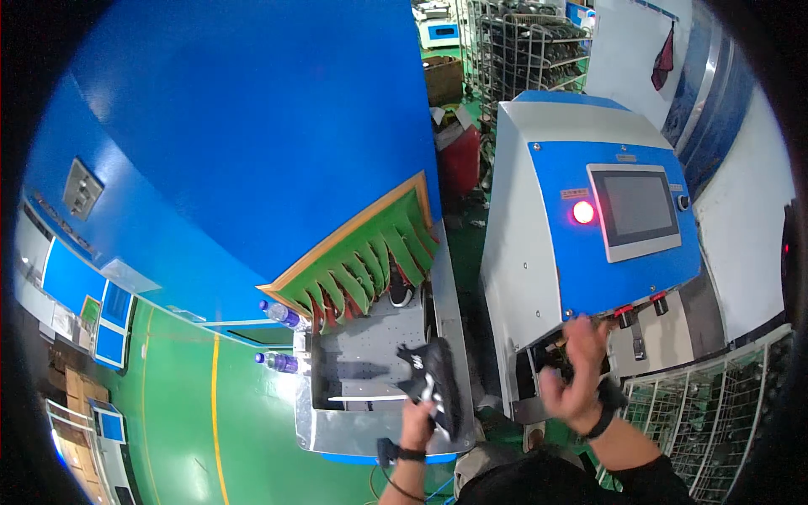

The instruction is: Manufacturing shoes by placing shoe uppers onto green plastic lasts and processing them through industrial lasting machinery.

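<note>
Blue-painted machine housing (252,126) is biggest, fills upper L. Next, pale cabinet (522,236) on R w/ blue front, dark screen (635,210) & lit red lamp (582,212). Below housing, perforated metal bed (362,345); green strip curtain (358,282) hangs over its far end, wood-edged on top.

Held shoe (442,391) is over bed's near R corner, approx. upright in view, narrower end up. Mostly black, matte-looking; small white mark on the part jutting L, white streaks lower down nr the fingers. Outer R edge a smooth dark curve. A bit blurred, so sole vs. upper hard to tell. 2nd shoe (401,290), black w/ pale edging, sits at the curtain, partly hidden by strips.

L grip (416,427) closed round held shoe's lower end, dark band at wrist. R grip (576,379) nothing visible in it: fingers parted, raised nr cabinet's lower edge, blurred; can't tell if touching. Smallest: 2 clear bottles w/ purple labels (280,363), L of bed.
</note>
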`<control>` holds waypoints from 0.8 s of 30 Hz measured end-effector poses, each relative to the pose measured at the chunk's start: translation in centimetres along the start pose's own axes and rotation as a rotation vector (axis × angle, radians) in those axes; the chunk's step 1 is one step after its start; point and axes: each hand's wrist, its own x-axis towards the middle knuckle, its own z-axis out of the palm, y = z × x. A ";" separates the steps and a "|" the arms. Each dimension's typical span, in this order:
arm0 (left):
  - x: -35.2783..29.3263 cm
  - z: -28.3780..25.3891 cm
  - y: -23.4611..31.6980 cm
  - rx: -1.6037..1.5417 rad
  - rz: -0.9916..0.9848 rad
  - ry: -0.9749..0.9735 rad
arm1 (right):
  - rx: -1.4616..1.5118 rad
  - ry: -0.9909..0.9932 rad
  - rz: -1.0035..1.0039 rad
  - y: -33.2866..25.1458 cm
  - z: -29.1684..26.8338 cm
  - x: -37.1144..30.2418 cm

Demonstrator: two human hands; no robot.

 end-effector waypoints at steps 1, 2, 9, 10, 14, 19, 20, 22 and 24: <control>-2.4 1.8 -1.1 0.008 -0.023 -0.016 | 0.204 -0.125 0.078 -2.0 -1.1 -1.8; -5.0 5.9 -0.3 -0.020 -0.131 -0.038 | 0.482 -0.265 0.289 -3.4 -0.9 -4.9; -10.0 19.5 -1.3 0.978 -0.107 0.164 | 1.095 -0.408 0.766 -1.3 -2.8 -7.4; -10.3 18.7 -3.1 1.168 0.028 0.104 | 0.806 -0.503 0.596 -0.1 -4.0 -7.3; -13.3 21.0 -6.0 1.461 0.253 -0.139 | 0.707 -0.731 0.465 3.7 -8.4 -9.6; -14.6 22.5 -7.8 1.182 0.316 -0.476 | 1.323 -0.503 1.359 10.3 -10.0 -21.3; -14.4 22.9 -8.4 0.844 0.059 -0.238 | 1.564 -0.298 1.495 10.9 -10.2 -22.7; -13.2 23.9 -8.3 0.674 -0.166 -0.072 | 1.789 0.049 1.585 11.4 -11.3 -23.1; -12.9 24.5 -8.3 0.902 -0.184 -0.226 | 1.485 0.031 1.398 12.2 -12.1 -21.5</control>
